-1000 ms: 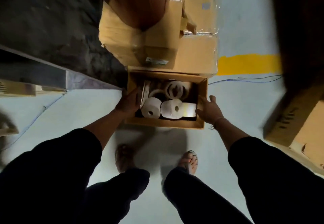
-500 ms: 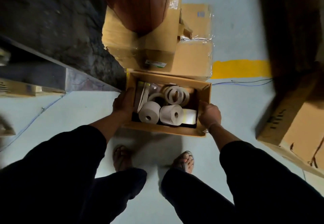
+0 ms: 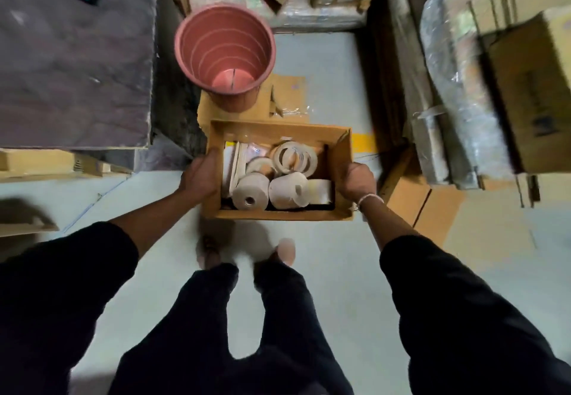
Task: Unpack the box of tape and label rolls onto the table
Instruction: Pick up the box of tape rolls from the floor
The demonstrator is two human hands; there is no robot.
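Both hands point(image 3: 200, 175) point(image 3: 357, 180) clamped on open cardboard box point(image 3: 279, 214) (pale cylindrical rolls point(image 3: 250, 192) inside)

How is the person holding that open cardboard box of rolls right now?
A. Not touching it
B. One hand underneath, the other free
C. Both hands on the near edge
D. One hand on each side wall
D: the left hand grips the box's left wall and the right hand its right wall.
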